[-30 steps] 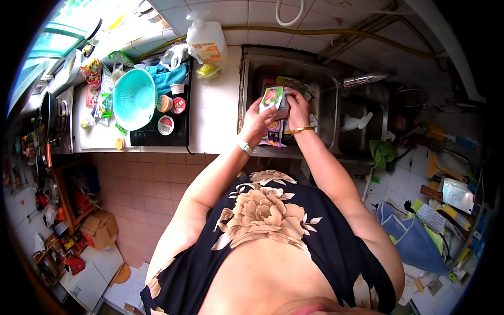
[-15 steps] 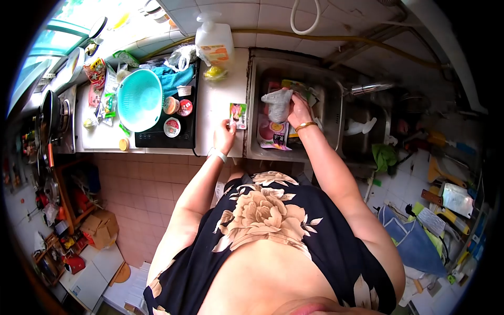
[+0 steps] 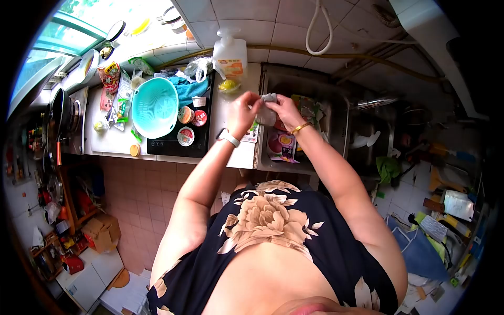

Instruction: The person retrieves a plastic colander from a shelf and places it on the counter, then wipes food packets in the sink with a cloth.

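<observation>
Lining the tiled wall point(image 3: 247, 19) are counter point(image 3: 252, 79) and sink point(image 3: 337, 126).

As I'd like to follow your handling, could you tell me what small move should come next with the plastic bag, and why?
Probably gently loosening the bag's top with the left hand: the top looks bunched, the right hand grips it there, and the left fingers are close beside it.

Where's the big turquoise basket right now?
In the head view, the turquoise basket is on the left, beside the blue cloth and the round cups.
</observation>
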Demonstrator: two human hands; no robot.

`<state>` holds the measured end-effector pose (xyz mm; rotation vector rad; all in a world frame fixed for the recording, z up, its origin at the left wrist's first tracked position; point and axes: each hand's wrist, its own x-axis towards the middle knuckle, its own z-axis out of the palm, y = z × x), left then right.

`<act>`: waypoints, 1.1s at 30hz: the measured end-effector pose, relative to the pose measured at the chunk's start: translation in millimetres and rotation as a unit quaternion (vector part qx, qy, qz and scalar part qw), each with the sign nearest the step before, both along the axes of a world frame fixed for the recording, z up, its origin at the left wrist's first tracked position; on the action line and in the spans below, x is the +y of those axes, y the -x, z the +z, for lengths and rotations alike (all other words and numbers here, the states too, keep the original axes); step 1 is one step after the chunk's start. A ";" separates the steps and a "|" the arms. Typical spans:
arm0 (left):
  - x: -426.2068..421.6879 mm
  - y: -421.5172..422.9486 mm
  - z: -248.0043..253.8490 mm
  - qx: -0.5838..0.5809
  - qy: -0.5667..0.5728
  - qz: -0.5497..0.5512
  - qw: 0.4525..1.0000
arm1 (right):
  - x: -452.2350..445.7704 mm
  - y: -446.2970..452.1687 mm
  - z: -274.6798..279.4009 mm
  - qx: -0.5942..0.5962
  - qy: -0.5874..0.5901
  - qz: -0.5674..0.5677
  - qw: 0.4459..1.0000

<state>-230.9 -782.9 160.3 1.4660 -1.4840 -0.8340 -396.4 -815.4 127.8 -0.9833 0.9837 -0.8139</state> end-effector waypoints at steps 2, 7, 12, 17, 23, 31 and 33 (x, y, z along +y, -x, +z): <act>-24.6 -22.3 21.3 -0.108 0.105 0.024 0.988 | -24.0 -3.1 4.4 0.014 -0.001 -0.030 0.999; -85.6 -59.3 92.7 -0.312 0.284 0.068 0.904 | -95.4 -37.7 62.0 -0.022 -0.086 -0.186 0.978; -111.8 -59.4 83.1 -0.462 0.265 0.035 0.846 | -139.9 -79.2 86.0 -0.048 -0.055 -0.165 0.984; -113.6 -61.2 75.2 -0.457 0.262 0.038 0.849 | -155.5 -93.7 74.9 -0.068 -0.036 -0.128 0.989; -110.1 -60.4 74.5 -0.446 0.253 0.027 0.858 | -153.9 -81.6 70.2 -0.155 -0.047 -0.120 0.979; -97.0 -63.4 72.7 -0.390 0.261 0.022 0.883 | -148.6 -59.4 53.8 -0.299 -0.031 -0.061 0.952; -61.0 -54.4 73.1 -0.249 0.308 0.044 0.917 | -133.5 -30.6 49.6 -0.353 -0.061 -0.036 0.933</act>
